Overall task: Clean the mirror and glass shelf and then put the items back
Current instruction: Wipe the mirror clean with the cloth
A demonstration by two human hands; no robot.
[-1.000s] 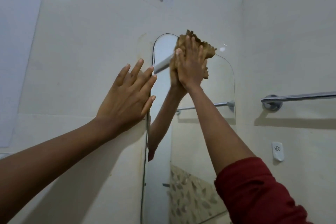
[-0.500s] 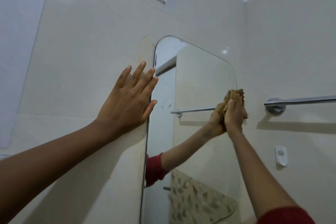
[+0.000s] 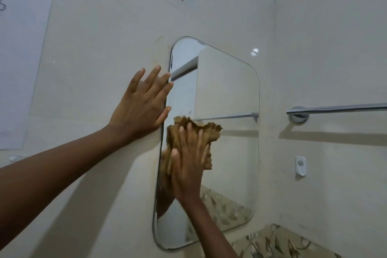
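Fingers [image 3: 189,133] of the right hand [image 3: 188,165] lie straight and slightly spread, flat over a crumpled tan cloth [image 3: 209,131] and pressing it against the mirror [image 3: 227,90]; they are not curled round it. Half a second ago this hand and cloth were up at the mirror's right edge, level with the reflected rail. Now they sit lower and across the glass, just inside its left edge, and a second ago they were at its rounded top. The left hand [image 3: 140,109] has stayed where it was, its fingers [image 3: 154,75] apart and straight, palm flat on the cream wall [image 3: 100,52], fingertips touching the mirror's left rim. The cloth bunches mostly up and down, its ragged end poking out above the right fingertips and a fold hanging beside the thumb. The mirror is a tall rectangle with rounded corners, long axis vertical, flat on the wall. Bare glass lies open to the right of the cloth, above it and below it; to the left the rim and the left hand are close. The mirror's right edge stands near the corner where the walls meet, and a chrome towel rail [image 3: 339,108] and a small white fitting [image 3: 301,166] are mounted on the adjoining wall.
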